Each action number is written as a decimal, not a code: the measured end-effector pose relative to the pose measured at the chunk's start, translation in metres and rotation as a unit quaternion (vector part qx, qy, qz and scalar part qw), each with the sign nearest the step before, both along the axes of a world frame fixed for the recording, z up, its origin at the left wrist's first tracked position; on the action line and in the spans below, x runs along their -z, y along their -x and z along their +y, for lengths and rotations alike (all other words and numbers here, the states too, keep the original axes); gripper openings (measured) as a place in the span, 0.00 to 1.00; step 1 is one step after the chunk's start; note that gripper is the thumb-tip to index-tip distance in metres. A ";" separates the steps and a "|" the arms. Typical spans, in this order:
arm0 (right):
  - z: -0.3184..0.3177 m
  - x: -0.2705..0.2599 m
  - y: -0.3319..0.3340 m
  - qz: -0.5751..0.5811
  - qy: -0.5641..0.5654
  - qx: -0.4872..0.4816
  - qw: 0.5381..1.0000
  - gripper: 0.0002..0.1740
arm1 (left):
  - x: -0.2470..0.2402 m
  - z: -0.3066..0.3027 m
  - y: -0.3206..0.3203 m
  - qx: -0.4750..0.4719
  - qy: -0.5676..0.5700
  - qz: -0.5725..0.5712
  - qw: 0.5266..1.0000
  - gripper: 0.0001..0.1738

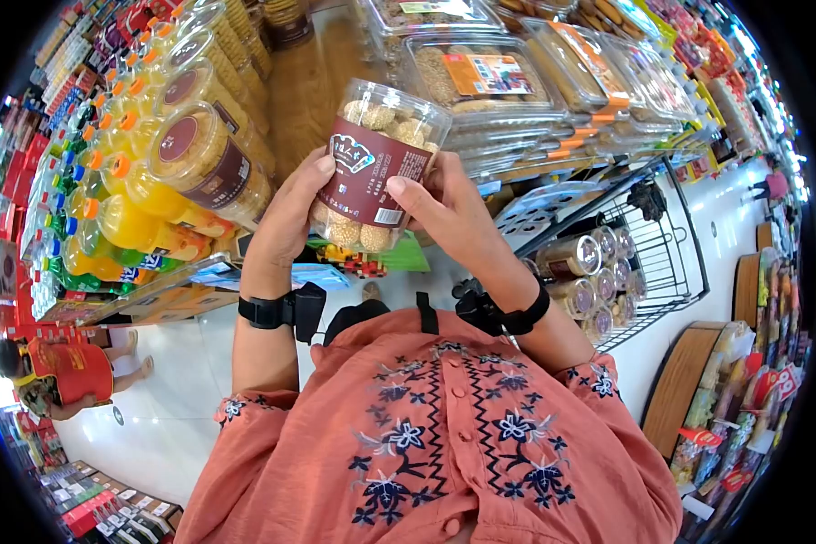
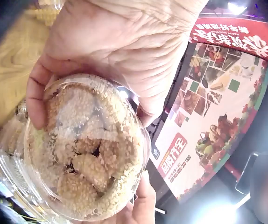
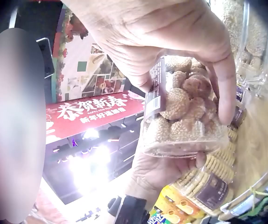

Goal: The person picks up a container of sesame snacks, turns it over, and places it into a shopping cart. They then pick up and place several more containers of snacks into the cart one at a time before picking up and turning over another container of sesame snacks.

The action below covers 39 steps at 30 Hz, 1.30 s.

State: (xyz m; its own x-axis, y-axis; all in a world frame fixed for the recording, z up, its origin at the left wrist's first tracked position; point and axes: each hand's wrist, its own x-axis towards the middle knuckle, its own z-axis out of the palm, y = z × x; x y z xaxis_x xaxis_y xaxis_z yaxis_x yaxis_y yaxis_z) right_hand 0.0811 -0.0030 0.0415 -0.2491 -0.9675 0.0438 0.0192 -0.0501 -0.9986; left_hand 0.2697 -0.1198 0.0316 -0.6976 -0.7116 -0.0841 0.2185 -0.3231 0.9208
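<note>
A clear plastic jar (image 1: 372, 172) of round sesame-coated balls, with a maroon label, is held tilted in front of the person's chest. The left hand (image 1: 287, 204) grips its left side, thumb on the label's edge. From the right, the right hand (image 1: 451, 213) grips it with its thumb over the label near the barcode. In the left wrist view the jar's end (image 2: 87, 154) faces the camera, sesame balls showing through, and the left fingers wrap its side. The right wrist view shows the right hand (image 3: 171, 32) spanning the jar (image 3: 185, 107) and the left hand beneath.
Clear tubs of biscuits (image 1: 210, 163) and orange drink bottles (image 1: 129, 222) stand at left. Stacked clear boxes of baked goods (image 1: 480, 72) lie at back right. A black wire shopping cart (image 1: 662, 263) holding several jars (image 1: 576, 256) stands at right. Another person (image 1: 68, 372) is at far left.
</note>
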 end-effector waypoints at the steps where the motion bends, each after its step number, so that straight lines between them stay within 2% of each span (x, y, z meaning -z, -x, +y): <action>1: -0.006 0.002 -0.001 0.003 -0.002 0.001 1.000 0.36 | 0.001 -0.005 -0.002 0.000 -0.002 0.005 1.000 0.33; 4: -0.026 0.015 -0.005 0.004 0.005 -0.003 1.000 0.38 | 0.000 -0.017 -0.004 0.008 0.013 0.028 0.999 0.34; 7: -0.053 0.022 -0.010 0.001 0.042 -0.020 0.999 0.43 | 0.019 -0.034 -0.002 -0.047 0.041 0.020 0.998 0.38; 9: -0.067 0.023 -0.011 -0.006 0.035 -0.028 0.999 0.46 | 0.034 -0.045 0.002 -0.055 0.051 0.028 0.997 0.38; 10: -0.077 0.033 -0.009 0.011 0.032 -0.026 0.999 0.51 | 0.042 -0.053 0.004 -0.059 0.058 0.033 0.996 0.38; 14: -0.110 0.064 -0.007 0.029 0.035 -0.019 0.999 0.56 | 0.081 -0.076 0.007 -0.103 0.114 0.003 0.988 0.39; 16: -0.124 0.085 -0.003 0.073 0.039 -0.010 0.996 0.57 | 0.090 -0.081 0.008 -0.116 0.137 -0.009 0.984 0.39; 19: -0.140 0.108 -0.002 0.088 0.007 0.001 0.996 0.58 | 0.098 -0.085 0.009 -0.138 0.141 -0.088 0.977 0.40; 24: -0.142 0.110 0.002 0.175 -0.063 0.021 0.982 0.61 | 0.135 -0.104 0.010 -0.120 0.127 -0.121 0.977 0.40; 27: -0.151 0.133 0.006 0.211 0.004 0.042 0.977 0.62 | 0.138 -0.109 0.007 -0.119 0.155 -0.163 0.967 0.40; 29: -0.153 0.141 0.010 0.210 0.002 0.038 0.977 0.62 | 0.128 -0.104 0.009 -0.116 0.166 -0.184 0.962 0.41; 33: -0.155 0.157 0.015 0.215 -0.008 0.032 0.976 0.63 | 0.140 -0.105 0.014 -0.099 0.141 -0.158 0.972 0.42; 36: -0.155 0.169 0.017 0.263 0.051 0.052 0.962 0.64 | 0.151 -0.101 0.020 -0.090 0.078 -0.101 0.988 0.45; 39: -0.150 0.175 0.019 0.274 -0.045 0.049 0.959 0.63 | 0.153 -0.102 0.027 -0.074 0.112 -0.101 0.986 0.47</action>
